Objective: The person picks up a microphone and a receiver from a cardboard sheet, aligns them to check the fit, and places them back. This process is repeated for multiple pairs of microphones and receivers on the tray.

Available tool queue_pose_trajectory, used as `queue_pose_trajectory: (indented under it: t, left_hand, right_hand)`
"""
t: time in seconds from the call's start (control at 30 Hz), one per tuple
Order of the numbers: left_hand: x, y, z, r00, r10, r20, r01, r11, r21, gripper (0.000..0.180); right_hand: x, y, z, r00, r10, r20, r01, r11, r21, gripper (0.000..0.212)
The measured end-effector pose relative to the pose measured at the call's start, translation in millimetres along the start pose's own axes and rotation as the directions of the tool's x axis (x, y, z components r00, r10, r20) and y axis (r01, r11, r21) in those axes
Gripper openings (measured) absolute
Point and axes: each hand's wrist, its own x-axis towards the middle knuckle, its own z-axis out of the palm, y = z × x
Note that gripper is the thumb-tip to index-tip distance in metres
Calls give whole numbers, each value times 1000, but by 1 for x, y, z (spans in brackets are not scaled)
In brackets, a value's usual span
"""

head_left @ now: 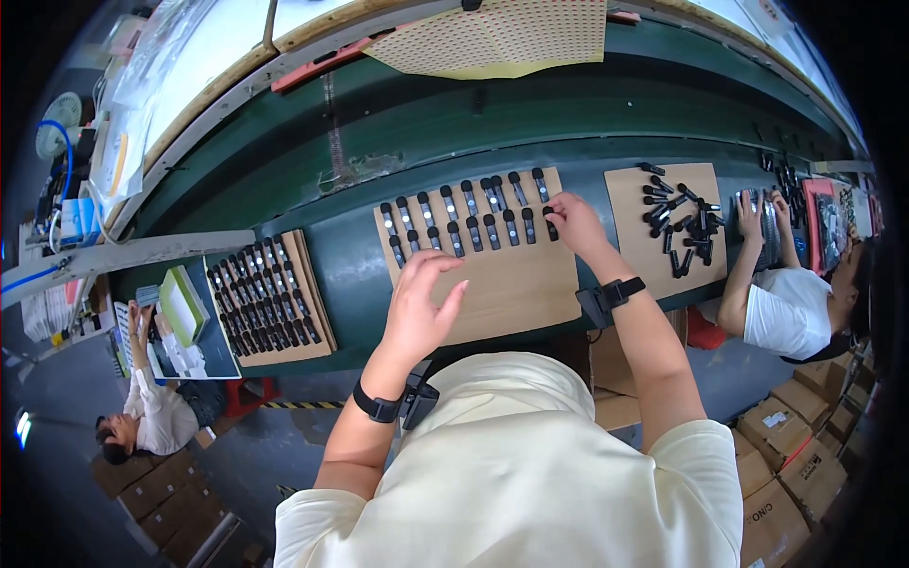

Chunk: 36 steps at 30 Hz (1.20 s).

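Observation:
A light wooden board (516, 289) lies on the green belt (350, 256) in front of me, with two rows of small black stick-shaped parts (471, 213) along its far edge. My right hand (574, 223) rests at the right end of the nearer row, its fingers pinching one black part (550, 225). Over the bare middle of the board hovers my left hand (419, 301), fingers apart and holding nothing. Both wrists carry black bands.
A second board (270, 301) packed with black parts lies to the left, a third (670, 222) with a loose heap to the right. One person sits at the left, another at the right handling parts. Cardboard boxes (781, 454) stand on the floor. Perforated sheet (502, 36) lies beyond the belt.

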Motion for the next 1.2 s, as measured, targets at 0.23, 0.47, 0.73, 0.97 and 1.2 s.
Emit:
queue_pose_trajectory:
  t: [0.23,0.47,0.73,0.97,1.2]
  left_hand:
    - [4,-3,3,999,-31,-6,31,999,4,25]
    - [18,-8,6,998,-66,2,66,997,-40,24]
    - [50,-27,23,996,-72,-50,62,980,-191,21]
    - [51,-28,46,982,-186,33,189,947,-260,15]
    - [52,-32,56,967,-252,42,253,920,-299,15]
  right_hand:
    - [9,6,5,999,52,1,-52,998,29,21]
    - [8,4,2,999,17,-33,-16,999,28,22]
    - [-17,21,-12,992,38,-117,-26,994,103,26]
    - [-49,98,-63,942,206,-264,-219,975,-22,25]
    - [-6,133,-116,886,90,-455,-208,954,-215,21]
